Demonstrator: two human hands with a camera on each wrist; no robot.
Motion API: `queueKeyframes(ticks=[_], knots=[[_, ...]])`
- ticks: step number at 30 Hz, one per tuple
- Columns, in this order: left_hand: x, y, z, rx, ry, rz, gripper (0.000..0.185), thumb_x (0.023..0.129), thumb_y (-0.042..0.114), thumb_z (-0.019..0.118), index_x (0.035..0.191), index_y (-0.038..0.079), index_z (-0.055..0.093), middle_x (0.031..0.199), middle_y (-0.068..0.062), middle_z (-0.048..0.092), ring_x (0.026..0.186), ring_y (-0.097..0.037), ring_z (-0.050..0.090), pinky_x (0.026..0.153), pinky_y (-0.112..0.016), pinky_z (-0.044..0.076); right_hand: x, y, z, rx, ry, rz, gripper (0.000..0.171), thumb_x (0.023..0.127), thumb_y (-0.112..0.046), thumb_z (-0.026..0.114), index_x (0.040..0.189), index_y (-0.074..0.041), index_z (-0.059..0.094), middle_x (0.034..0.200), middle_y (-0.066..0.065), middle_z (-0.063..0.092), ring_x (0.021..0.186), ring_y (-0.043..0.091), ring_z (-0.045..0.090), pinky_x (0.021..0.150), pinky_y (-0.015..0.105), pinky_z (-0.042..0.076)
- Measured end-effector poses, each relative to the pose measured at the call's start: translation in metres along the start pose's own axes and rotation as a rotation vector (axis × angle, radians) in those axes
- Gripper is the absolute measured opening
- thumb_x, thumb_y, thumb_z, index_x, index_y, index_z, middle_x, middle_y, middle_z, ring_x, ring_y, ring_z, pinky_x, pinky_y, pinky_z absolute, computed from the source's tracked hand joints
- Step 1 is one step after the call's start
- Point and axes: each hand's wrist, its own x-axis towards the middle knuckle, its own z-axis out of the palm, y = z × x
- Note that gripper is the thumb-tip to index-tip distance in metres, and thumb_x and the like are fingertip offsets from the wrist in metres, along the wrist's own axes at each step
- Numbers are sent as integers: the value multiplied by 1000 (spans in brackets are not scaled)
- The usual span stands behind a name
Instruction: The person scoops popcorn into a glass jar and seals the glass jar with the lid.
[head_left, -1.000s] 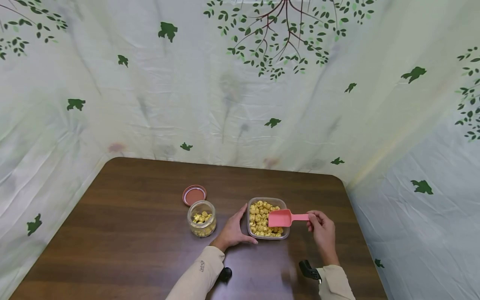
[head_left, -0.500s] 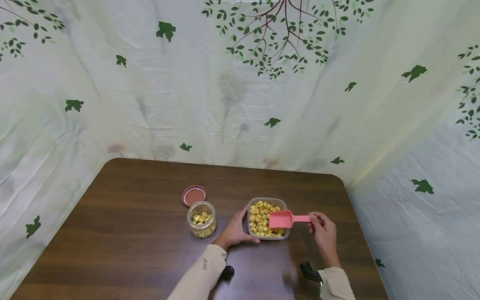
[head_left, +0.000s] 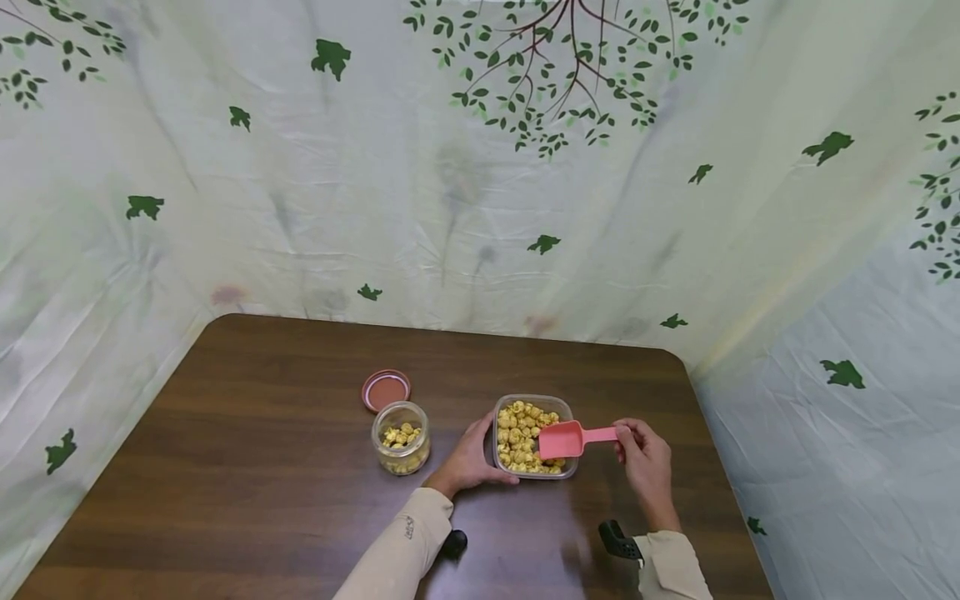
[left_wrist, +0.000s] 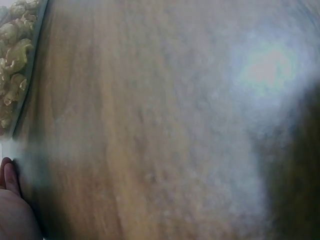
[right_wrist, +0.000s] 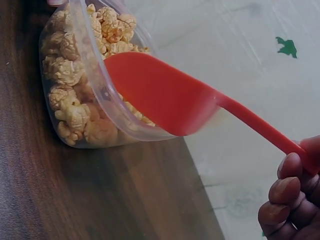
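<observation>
A clear plastic tub [head_left: 568, 467] of yellow popcorn [head_left: 517, 433] stands on the brown table [head_left: 262, 467]. My left hand [head_left: 468, 462] lies against the tub's left side, thumb along its near edge, fingers fairly straight. My right hand [head_left: 643, 462] pinches the handle of a pink scoop [head_left: 567, 439], whose bowl hangs over the tub's right part. In the right wrist view the scoop [right_wrist: 165, 95] sits just above the tub's rim [right_wrist: 95, 75] with popcorn [right_wrist: 70, 70] below. The left wrist view shows blurred tabletop, a fingertip [left_wrist: 10, 177] and the tub's corner [left_wrist: 17, 60].
A small glass jar [head_left: 401, 437] with a little popcorn stands left of my left hand. Its reddish lid [head_left: 386, 390] lies flat behind it. A leaf-printed cloth [head_left: 480, 167] walls the table at the back and both sides.
The scoop's bowl has dipped slightly lower over the tub. My left hand has stayed at the tub's side.
</observation>
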Motion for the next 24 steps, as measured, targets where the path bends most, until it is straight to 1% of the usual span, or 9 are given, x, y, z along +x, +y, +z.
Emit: queueKeyframes(ticks=[4, 10, 15, 19, 24], knots=[[0, -1, 0, 7, 3, -1, 124, 52, 29, 96, 152, 8, 25, 143, -24, 40, 132, -36, 37, 109, -50, 30, 1, -3, 1, -60, 1, -43, 19, 99, -16, 56, 99, 1, 66, 73, 9, 58, 59, 12, 49, 51, 23, 43], [0, -3, 0, 9, 3, -8, 124, 52, 30, 96, 152, 7, 25, 144, -25, 38, 133, -37, 36, 110, -51, 30, 2, -9, 1, -118, -11, -102, 18, 99, -14, 55, 97, 0, 66, 71, 8, 56, 58, 12, 47, 48, 24, 40], [0, -3, 0, 4, 0, -14, 124, 53, 30, 96, 152, 8, 24, 143, -25, 38, 132, -37, 37, 109, -50, 30, 3, -16, 0, -207, -28, -130, 19, 99, -16, 55, 98, -1, 66, 73, 8, 57, 61, 16, 47, 51, 24, 39], [0, -2, -1, 0, -3, -23, 124, 53, 29, 96, 152, 8, 24, 143, -26, 38, 132, -37, 37, 110, -50, 30, 4, -20, 2, -288, -50, -179, 17, 99, -14, 55, 98, -1, 66, 72, 5, 55, 63, 17, 46, 54, 25, 37], [0, -2, 0, 11, -4, -20, 125, 53, 30, 96, 152, 8, 24, 143, -26, 38, 132, -37, 37, 110, -49, 30, 5, -24, 5, -341, -70, -223, 15, 98, -11, 56, 98, 0, 65, 71, 5, 53, 63, 17, 45, 54, 25, 36]])
